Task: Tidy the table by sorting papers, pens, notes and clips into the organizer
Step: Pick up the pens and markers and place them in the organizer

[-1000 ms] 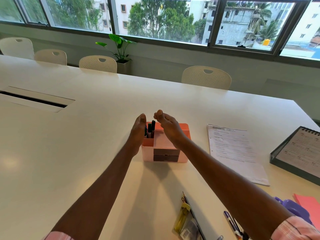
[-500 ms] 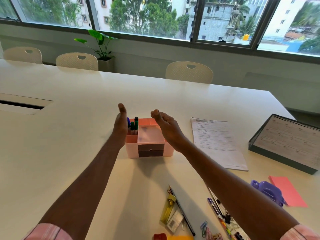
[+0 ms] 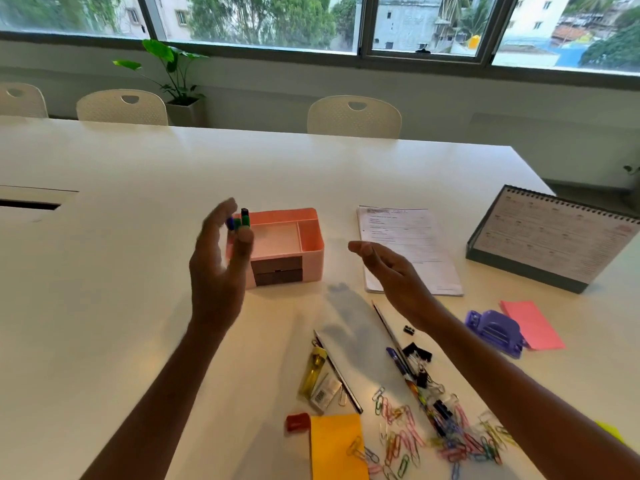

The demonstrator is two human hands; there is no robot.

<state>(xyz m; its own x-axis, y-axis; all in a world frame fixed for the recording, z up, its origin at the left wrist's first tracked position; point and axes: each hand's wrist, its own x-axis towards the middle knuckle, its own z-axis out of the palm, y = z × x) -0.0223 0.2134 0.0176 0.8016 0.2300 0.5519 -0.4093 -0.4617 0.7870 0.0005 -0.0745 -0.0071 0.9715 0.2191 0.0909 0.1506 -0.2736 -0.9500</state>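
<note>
A pink organizer (image 3: 310, 237) with dark drawers stands mid-table, with several markers (image 3: 242, 220) upright in its left slot. My left hand (image 3: 216, 268) hovers open just left of it, holding nothing. My right hand (image 3: 391, 275) hovers open to its right, over the near corner of a printed paper stack (image 3: 408, 237). Nearer me lie coloured paper clips (image 3: 415, 438), black binder clips (image 3: 419, 355), a blue pen (image 3: 396, 360), a pencil (image 3: 388, 323), a black ruler (image 3: 337, 372), a yellow highlighter (image 3: 313, 372), an orange note pad (image 3: 337, 448) and a pink note pad (image 3: 533, 323).
A desk calendar (image 3: 550, 240) stands at the right. A purple hole punch (image 3: 495, 332) sits beside the pink notes. A small red item (image 3: 298, 422) lies left of the orange pad. White chairs (image 3: 353, 116) and a potted plant (image 3: 180, 91) line the far side. A cable slot (image 3: 31, 204) is at left.
Both hands have drawn back from the organizer toward me and spread apart. The view has tilted down, bringing the clips, pens and notes into sight.
</note>
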